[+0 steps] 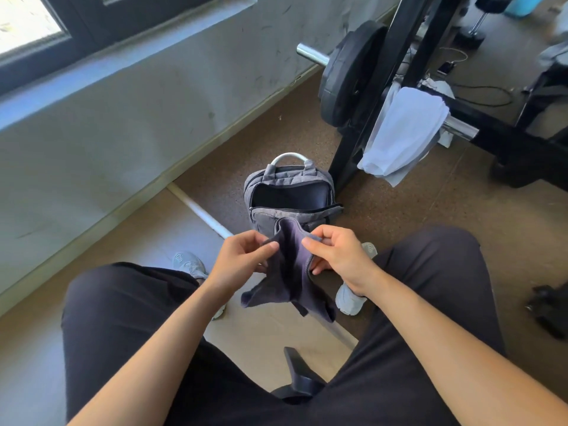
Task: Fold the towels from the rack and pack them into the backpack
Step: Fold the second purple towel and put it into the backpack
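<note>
I hold a small dark purple-grey towel [290,272] between my knees. My left hand [242,258] pinches its upper left edge and my right hand [336,255] pinches its upper right edge, so the cloth sags and hangs down between them. Just beyond my hands a grey backpack [261,192] stands upright on the floor with its main compartment unzipped and gaping dark. A white towel [405,130] hangs draped over a chrome bar of the black weight rack [396,56] to the right of the backpack.
A black weight plate [347,75] sits on the rack's bar. The grey wall [123,118] and its skirting run along the left. My legs in black trousers and white shoes [349,298] frame the floor. Cables and a phone [445,68] lie behind the rack. A dark object [550,309] is at the right.
</note>
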